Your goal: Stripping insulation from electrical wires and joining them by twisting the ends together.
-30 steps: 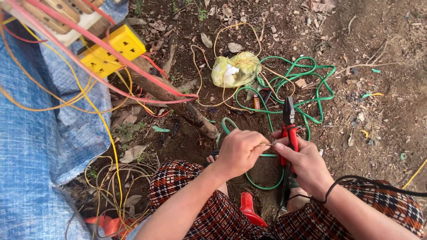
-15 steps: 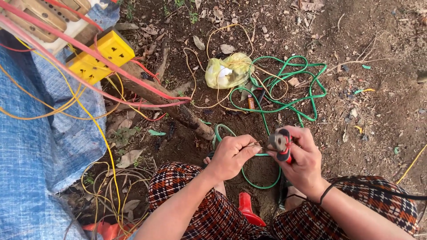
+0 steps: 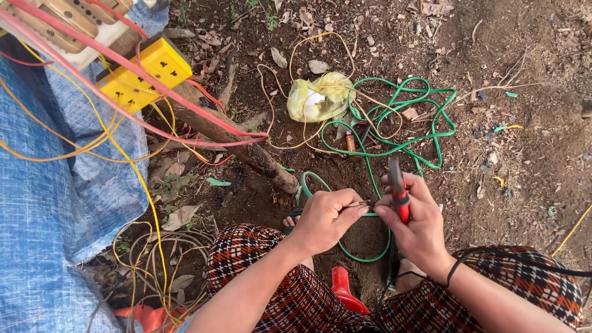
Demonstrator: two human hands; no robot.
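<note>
My left hand (image 3: 327, 219) pinches the stripped end of a green wire (image 3: 370, 160), the bare strands sticking out toward my right hand. My right hand (image 3: 419, 225) grips red-handled pliers (image 3: 398, 185), jaws pointing up and away, while its fingertips touch the wire end. The green wire loops from my hands over the dirt to a tangled coil further out. Both hands are above my knees, which are in checked trousers.
A yellow plastic bag (image 3: 317, 98) lies among thin yellow wires. A yellow socket box (image 3: 145, 74) hangs on a wooden stake (image 3: 240, 148) with red wires. A blue tarp (image 3: 49, 203) covers the left. Red sandals (image 3: 345, 293) are under my legs.
The pliers have come off the wire and now stand upright in my right hand. My left hand keeps its hold on the wire end; both hands have stayed in place.
</note>
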